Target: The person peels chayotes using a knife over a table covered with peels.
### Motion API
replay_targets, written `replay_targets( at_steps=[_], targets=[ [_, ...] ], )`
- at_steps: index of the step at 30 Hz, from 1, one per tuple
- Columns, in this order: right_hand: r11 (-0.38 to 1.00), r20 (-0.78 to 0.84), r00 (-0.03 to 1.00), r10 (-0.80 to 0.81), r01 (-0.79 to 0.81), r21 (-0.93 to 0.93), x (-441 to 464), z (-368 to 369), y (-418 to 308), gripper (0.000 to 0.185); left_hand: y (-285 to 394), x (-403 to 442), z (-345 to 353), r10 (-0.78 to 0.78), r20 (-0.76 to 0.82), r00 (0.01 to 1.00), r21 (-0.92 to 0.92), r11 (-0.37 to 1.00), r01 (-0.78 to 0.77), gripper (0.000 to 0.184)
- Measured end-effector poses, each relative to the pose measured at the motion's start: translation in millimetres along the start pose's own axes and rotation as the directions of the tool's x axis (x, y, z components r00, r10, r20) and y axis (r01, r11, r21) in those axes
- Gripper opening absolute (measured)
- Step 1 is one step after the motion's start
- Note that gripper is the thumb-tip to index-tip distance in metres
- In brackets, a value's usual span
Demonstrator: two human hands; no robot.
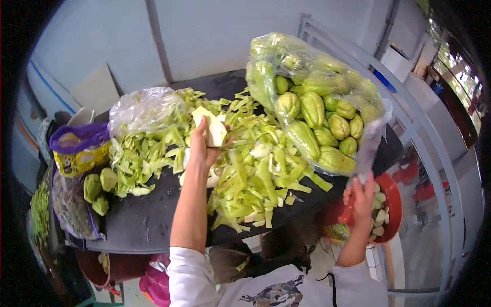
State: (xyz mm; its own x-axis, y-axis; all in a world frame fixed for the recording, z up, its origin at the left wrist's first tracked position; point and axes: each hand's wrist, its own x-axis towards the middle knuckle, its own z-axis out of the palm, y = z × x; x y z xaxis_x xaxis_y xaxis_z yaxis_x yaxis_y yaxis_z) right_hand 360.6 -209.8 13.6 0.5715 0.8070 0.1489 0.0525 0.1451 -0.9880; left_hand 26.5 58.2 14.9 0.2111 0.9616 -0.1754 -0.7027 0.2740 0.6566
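My left hand (204, 146) is closed around a pale peeled chayote (210, 127) above the heap of peelings. In my right hand (362, 197), at the right edge of the table, is a knife, its broad blade (369, 148) pointing up and blurred by motion. Green strips of chayote peel (255, 174) cover the middle of the dark table (148, 225). Behind the blade, a large clear plastic bag (273, 56) holds many unpeeled chayotes (312, 110). Below my right hand, a red basin (394, 215) contains pale cut pieces.
On the left stand a purple and yellow mesh sack (76, 199) and a few loose green chayotes (92, 188). A crumpled clear bag (146, 110) lies behind more peelings. A metal rail (404, 105) runs along the right side. Beneath the table's left end is a dark red bucket (125, 268).
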Motion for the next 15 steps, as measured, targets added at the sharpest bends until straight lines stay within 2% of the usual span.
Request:
replay_targets(
  at_steps=[1, 2, 3, 4, 5, 6, 8, 9, 10, 12, 13, 14, 15],
  targets=[
    [0.998, 0.123, 0.991, 0.055, -0.056, 0.005, 0, 16, 1, 0.026, 2, -12, 9, 0.019, 0.042, 0.999, -0.053, 0.998, -0.017, 0.055],
    [0.982, 0.156, 0.969, 0.19, -0.185, -0.042, -2, 35, 0, 0.023, 3, -21, 16, 0.039, 0.088, 0.995, -0.104, 0.994, -0.03, 0.061],
    [0.989, 0.34, 0.932, 0.128, -0.096, -0.109, -2, 54, -6, 0.02, 2, -23, 16, 0.042, 0.137, 0.99, -0.105, 0.994, -0.028, 0.067],
    [0.981, 0.421, 0.895, 0.145, -0.076, -0.176, -2, 71, -6, 0.017, -1, -22, 11, 0.044, 0.246, 0.968, -0.181, 0.983, 0.001, 0.062],
    [0.965, 0.452, 0.887, 0.1, 0.024, -0.261, -5, 89, -8, 0.017, -4, -21, 7, 0.054, 0.31, 0.949, -0.217, 0.976, 0.015, 0.062],
    [0.93, 0.495, 0.855, 0.156, 0.041, -0.365, -5, 103, -10, 0.02, -7, -23, 9, 0.065, 0.372, 0.926, -0.253, 0.967, 0.034, 0.063],
    [0.849, 0.59, 0.807, 0.031, 0.29, -0.441, -3, 128, -11, 0.023, -9, -31, 6, 0.046, 0.401, 0.915, -0.253, 0.966, 0.062, 0.062],
    [0.847, 0.594, 0.803, 0.035, 0.293, -0.445, -3, 136, -9, 0.023, -9, -35, 7, 0.02, 0.429, 0.903, -0.245, 0.965, 0.095, 0.061],
    [0.827, 0.608, 0.794, 0.02, 0.329, -0.457, -2, 144, -5, 0.023, -8, -38, 9, 0.025, 0.422, 0.906, -0.255, 0.963, 0.092, 0.061],
    [0.803, 0.634, 0.773, 0.019, 0.367, -0.471, -3, 155, -3, 0.024, -8, -47, 13, 0.01, 0.206, 0.978, -0.245, 0.969, 0.041, 0.059],
    [0.79, 0.644, 0.765, -0.006, 0.398, -0.466, -5, 160, -6, 0.023, -5, -50, 16, 0.001, 0.157, 0.988, -0.302, 0.952, 0.047, 0.058],
    [0.777, 0.654, 0.756, -0.031, 0.43, -0.459, -5, 164, -7, 0.022, -4, -50, 13, 0.007, 0.145, 0.989, -0.314, 0.949, 0.039, 0.058],
    [0.775, 0.664, 0.748, -0.023, 0.433, -0.461, -5, 166, -5, 0.022, -3, -49, 9, 0.031, 0.238, 0.971, -0.325, 0.944, 0.05, 0.06]
  ],
)
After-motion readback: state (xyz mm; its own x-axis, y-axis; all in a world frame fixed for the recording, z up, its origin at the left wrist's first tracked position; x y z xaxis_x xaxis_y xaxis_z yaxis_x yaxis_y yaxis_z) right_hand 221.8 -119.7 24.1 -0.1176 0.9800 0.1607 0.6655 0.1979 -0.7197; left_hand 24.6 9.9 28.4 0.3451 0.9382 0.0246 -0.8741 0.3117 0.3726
